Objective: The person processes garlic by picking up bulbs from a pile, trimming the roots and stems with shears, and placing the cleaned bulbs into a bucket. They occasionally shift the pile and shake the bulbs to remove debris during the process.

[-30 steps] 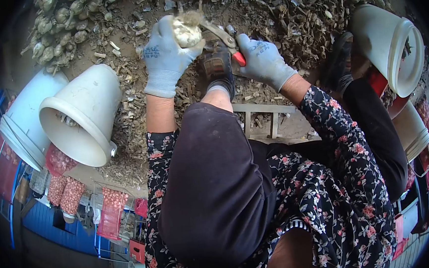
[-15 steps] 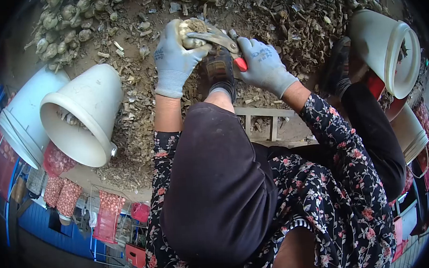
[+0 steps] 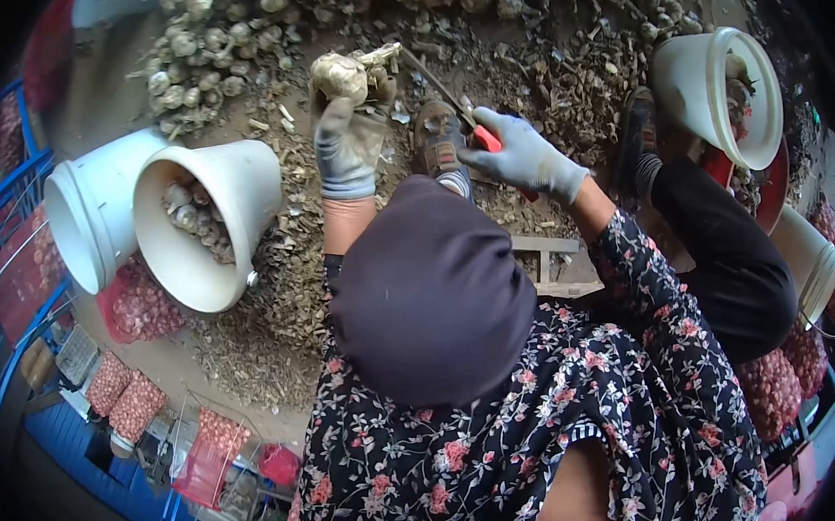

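Note:
My left hand [image 3: 350,151], in a grey-white work glove, is closed round a garlic bulb [image 3: 339,78]. The bulb's dry stem [image 3: 381,55] sticks out to the right. Gloved as well, my right hand [image 3: 526,152] grips pruning shears by their red handle [image 3: 487,139]. Their long metal blades [image 3: 439,90] point up and left, with the tips close to the end of the stem. Beneath the shears a shoe [image 3: 440,135] rests on the littered ground, behind my raised knee [image 3: 430,298].
Left of my arm a white bucket [image 3: 262,189] lies tipped, with garlic bulbs [image 3: 197,218] inside, beside another white bucket [image 3: 71,222]. More buckets [image 3: 706,95] stand at right. Heaped garlic [image 3: 219,56] and dry trimmings [image 3: 560,86] cover the ground ahead. Filled mesh bags [image 3: 137,406] are behind at left.
The shears have come away from the bulb. My left hand has turned, so the stem now points right towards the blades. The view has shifted, showing more of the heap and the bucket's contents.

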Demonstrator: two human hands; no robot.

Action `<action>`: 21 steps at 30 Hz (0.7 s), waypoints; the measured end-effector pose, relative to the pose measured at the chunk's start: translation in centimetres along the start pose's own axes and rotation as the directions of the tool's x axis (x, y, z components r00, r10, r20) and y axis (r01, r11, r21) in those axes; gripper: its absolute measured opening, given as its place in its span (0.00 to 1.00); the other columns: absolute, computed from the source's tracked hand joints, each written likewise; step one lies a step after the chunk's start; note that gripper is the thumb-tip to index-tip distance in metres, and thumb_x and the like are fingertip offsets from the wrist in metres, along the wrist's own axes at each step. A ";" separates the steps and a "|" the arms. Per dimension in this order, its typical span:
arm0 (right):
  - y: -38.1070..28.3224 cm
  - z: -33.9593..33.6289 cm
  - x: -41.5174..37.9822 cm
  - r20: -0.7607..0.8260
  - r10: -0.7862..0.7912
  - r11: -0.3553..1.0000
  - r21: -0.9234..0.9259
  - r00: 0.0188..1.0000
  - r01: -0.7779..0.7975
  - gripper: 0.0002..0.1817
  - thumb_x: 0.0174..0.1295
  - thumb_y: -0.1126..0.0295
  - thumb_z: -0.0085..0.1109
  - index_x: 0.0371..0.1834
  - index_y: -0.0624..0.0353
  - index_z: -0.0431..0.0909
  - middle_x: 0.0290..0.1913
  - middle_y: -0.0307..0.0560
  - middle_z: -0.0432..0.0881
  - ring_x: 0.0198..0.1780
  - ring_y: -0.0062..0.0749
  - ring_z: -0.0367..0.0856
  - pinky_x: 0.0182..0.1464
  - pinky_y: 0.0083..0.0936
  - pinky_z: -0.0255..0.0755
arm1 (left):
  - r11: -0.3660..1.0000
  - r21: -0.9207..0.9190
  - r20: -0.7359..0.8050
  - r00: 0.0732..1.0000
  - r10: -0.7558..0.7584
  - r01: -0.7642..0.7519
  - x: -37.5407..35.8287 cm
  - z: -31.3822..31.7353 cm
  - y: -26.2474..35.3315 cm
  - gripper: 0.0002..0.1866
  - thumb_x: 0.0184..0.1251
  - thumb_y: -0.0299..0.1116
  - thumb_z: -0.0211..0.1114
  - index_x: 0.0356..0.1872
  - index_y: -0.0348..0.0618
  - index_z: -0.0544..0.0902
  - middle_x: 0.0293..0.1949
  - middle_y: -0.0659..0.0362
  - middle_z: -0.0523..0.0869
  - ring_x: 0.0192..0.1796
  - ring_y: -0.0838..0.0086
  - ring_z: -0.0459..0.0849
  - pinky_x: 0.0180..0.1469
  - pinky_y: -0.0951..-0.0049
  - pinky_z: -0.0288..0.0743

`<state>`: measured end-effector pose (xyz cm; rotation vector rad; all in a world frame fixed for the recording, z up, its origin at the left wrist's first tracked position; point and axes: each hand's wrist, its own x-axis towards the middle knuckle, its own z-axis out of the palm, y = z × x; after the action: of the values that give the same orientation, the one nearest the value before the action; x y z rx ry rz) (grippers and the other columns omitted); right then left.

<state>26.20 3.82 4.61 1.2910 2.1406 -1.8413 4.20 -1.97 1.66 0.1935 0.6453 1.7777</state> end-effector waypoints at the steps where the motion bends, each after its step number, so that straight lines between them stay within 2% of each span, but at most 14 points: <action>1: -1.5 -0.3 -1.0 0.004 0.003 1.000 0.019 1.000 -0.003 0.27 0.57 0.53 0.62 0.51 0.62 0.73 0.42 0.57 0.81 0.46 0.44 0.79 0.49 0.35 0.72 | 1.000 0.002 0.024 1.000 0.019 -0.019 -0.1 0.6 0.4 0.24 0.57 0.27 0.67 0.57 0.46 0.74 0.49 0.57 0.80 0.51 0.66 0.82 0.58 0.58 0.78; 2: -2.5 -0.5 -1.7 0.008 0.008 0.999 0.039 1.000 -0.008 0.28 0.58 0.50 0.61 0.54 0.59 0.72 0.48 0.62 0.80 0.52 0.53 0.79 0.53 0.38 0.71 | 0.995 -0.102 0.053 0.999 -0.010 0.016 -0.3 1.9 0.8 0.23 0.56 0.24 0.63 0.56 0.44 0.74 0.47 0.55 0.81 0.49 0.66 0.83 0.56 0.58 0.79; 3: -2.4 -0.1 -1.9 -0.006 -0.023 0.999 0.050 1.000 0.023 0.30 0.58 0.49 0.60 0.57 0.59 0.71 0.50 0.62 0.80 0.55 0.53 0.78 0.55 0.37 0.70 | 0.977 -0.205 0.084 0.996 -0.042 0.059 -0.6 2.9 1.1 0.23 0.56 0.21 0.59 0.56 0.42 0.73 0.45 0.54 0.82 0.47 0.66 0.83 0.54 0.59 0.80; 4: -2.8 -0.2 -2.0 -0.018 -0.036 0.999 0.038 0.999 0.036 0.30 0.58 0.49 0.60 0.57 0.59 0.71 0.50 0.62 0.80 0.55 0.53 0.78 0.55 0.37 0.70 | 0.977 -0.207 0.103 0.994 -0.032 0.052 -0.8 3.3 1.4 0.23 0.56 0.21 0.59 0.56 0.42 0.73 0.45 0.54 0.82 0.47 0.66 0.83 0.54 0.59 0.80; 6: -4.1 -0.2 -1.6 0.046 -0.057 0.998 0.016 0.997 0.056 0.32 0.58 0.48 0.60 0.57 0.61 0.70 0.50 0.62 0.79 0.54 0.51 0.78 0.56 0.36 0.70 | 0.998 -0.067 0.114 0.994 0.003 0.005 -0.7 3.2 1.6 0.22 0.56 0.21 0.59 0.55 0.41 0.73 0.43 0.55 0.82 0.46 0.67 0.83 0.53 0.61 0.80; 9: -6.3 0.2 -1.7 -0.006 -0.110 0.991 0.081 0.994 0.110 0.30 0.59 0.48 0.60 0.51 0.65 0.72 0.51 0.59 0.79 0.51 0.42 0.79 0.54 0.33 0.70 | 0.988 0.131 0.144 0.988 0.060 -0.079 -1.1 3.8 2.4 0.21 0.55 0.21 0.59 0.53 0.41 0.73 0.41 0.55 0.82 0.44 0.69 0.83 0.52 0.63 0.80; 11: -7.3 0.5 -1.6 -0.033 -0.109 0.992 0.063 0.994 0.111 0.29 0.60 0.48 0.60 0.51 0.65 0.72 0.51 0.58 0.79 0.50 0.39 0.79 0.53 0.32 0.71 | 0.993 0.105 0.133 0.990 0.037 -0.051 -2.1 5.1 3.4 0.19 0.55 0.21 0.58 0.51 0.40 0.73 0.40 0.55 0.81 0.42 0.69 0.82 0.51 0.65 0.80; 13: -6.2 0.5 0.0 -0.010 -0.133 0.974 0.183 0.991 0.133 0.27 0.59 0.50 0.62 0.47 0.66 0.74 0.45 0.55 0.82 0.44 0.34 0.79 0.49 0.31 0.72 | 0.991 0.132 0.026 0.999 -0.033 0.029 -1.6 5.1 3.5 0.16 0.55 0.22 0.55 0.47 0.36 0.74 0.38 0.56 0.81 0.39 0.71 0.81 0.49 0.69 0.79; 14: -6.6 0.2 0.3 -0.015 -0.133 0.978 0.162 0.991 0.134 0.27 0.59 0.50 0.62 0.47 0.66 0.74 0.45 0.55 0.82 0.44 0.34 0.79 0.49 0.31 0.72 | 0.993 0.115 0.037 0.999 -0.025 0.020 -1.2 4.8 3.7 0.16 0.55 0.22 0.55 0.47 0.36 0.74 0.38 0.56 0.81 0.39 0.71 0.81 0.49 0.69 0.79; 16: -7.2 -0.4 0.5 0.049 -0.029 0.999 -0.026 0.998 0.030 0.24 0.58 0.52 0.62 0.41 0.66 0.76 0.37 0.52 0.83 0.38 0.34 0.81 0.46 0.32 0.74 | 0.943 0.332 0.115 0.993 -0.029 -0.011 -0.4 3.8 4.0 0.12 0.55 0.22 0.54 0.41 0.33 0.75 0.34 0.56 0.81 0.37 0.73 0.80 0.46 0.71 0.79; 17: -7.7 -0.5 0.4 -0.007 0.027 0.993 -0.113 1.000 -0.028 0.22 0.56 0.52 0.61 0.34 0.65 0.78 0.31 0.51 0.84 0.33 0.34 0.81 0.43 0.33 0.74 | 0.980 0.088 0.125 0.974 -0.189 0.179 -0.3 3.0 4.8 0.08 0.54 0.21 0.54 0.36 0.34 0.76 0.31 0.56 0.81 0.33 0.76 0.79 0.43 0.72 0.78; 18: -8.0 -0.7 0.5 -0.011 -0.009 0.988 -0.154 1.000 0.007 0.21 0.55 0.54 0.60 0.32 0.65 0.78 0.30 0.53 0.84 0.32 0.34 0.81 0.41 0.34 0.74 | 0.981 0.078 0.132 0.974 -0.185 0.176 -0.3 2.2 5.5 0.08 0.54 0.21 0.54 0.36 0.34 0.76 0.31 0.56 0.81 0.33 0.76 0.79 0.43 0.72 0.78; 20: -7.9 -2.2 1.9 0.037 0.019 0.941 -0.339 0.999 -0.005 0.19 0.54 0.56 0.59 0.31 0.65 0.78 0.30 0.54 0.84 0.31 0.35 0.81 0.39 0.35 0.74 | 0.970 0.183 0.141 0.981 0.133 -0.158 -0.7 1.8 6.9 0.05 0.55 0.20 0.54 0.32 0.35 0.78 0.30 0.58 0.81 0.29 0.78 0.78 0.42 0.74 0.78; 21: -8.5 -3.0 2.1 0.059 0.069 0.910 -0.414 0.996 -0.039 0.19 0.53 0.56 0.58 0.31 0.66 0.77 0.29 0.53 0.83 0.30 0.37 0.81 0.38 0.36 0.74 | 0.896 0.317 0.069 0.950 0.306 -0.312 -1.6 0.6 8.9 0.07 0.55 0.20 0.57 0.36 0.36 0.77 0.34 0.54 0.82 0.34 0.74 0.81 0.42 0.74 0.80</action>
<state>21.15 7.93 11.26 1.1504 2.2616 -1.2900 -2.50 -4.74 7.10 0.5645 0.9352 1.9596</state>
